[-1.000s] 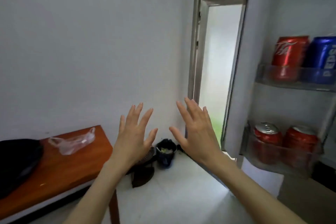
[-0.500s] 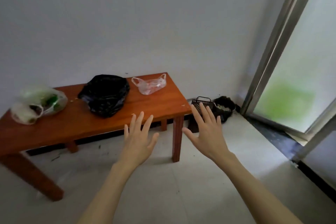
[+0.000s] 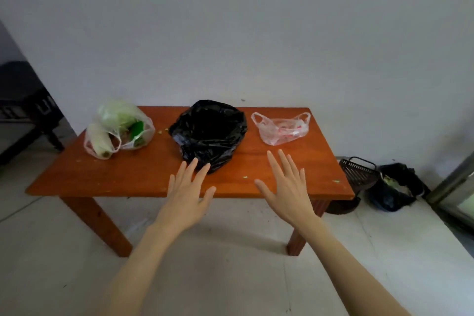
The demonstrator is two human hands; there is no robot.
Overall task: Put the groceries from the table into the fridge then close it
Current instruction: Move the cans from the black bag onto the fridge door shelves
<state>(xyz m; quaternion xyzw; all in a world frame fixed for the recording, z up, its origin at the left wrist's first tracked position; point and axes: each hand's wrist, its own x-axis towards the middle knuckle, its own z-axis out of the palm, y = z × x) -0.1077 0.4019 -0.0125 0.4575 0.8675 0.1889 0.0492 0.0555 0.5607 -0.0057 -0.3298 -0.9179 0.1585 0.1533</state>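
Black bag (image 3: 209, 133) sits mid-frame on the table (image 3: 133, 177) between two clear bags, so I judge I'm at the pick-up step, left hand (image 3: 186, 195) and right hand (image 3: 288, 190) spread empty, needing to close on one.

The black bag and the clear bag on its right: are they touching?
Apart. The head view shows bare tabletop between black bag and clear bag.

An orange-brown wooden table (image 3: 143, 177) carries three bags: a clear bag of vegetables (image 3: 119, 129) at ten o'clock, a black bag (image 3: 209, 133) at twelve, a near-empty clear bag (image 3: 280, 128) at two.
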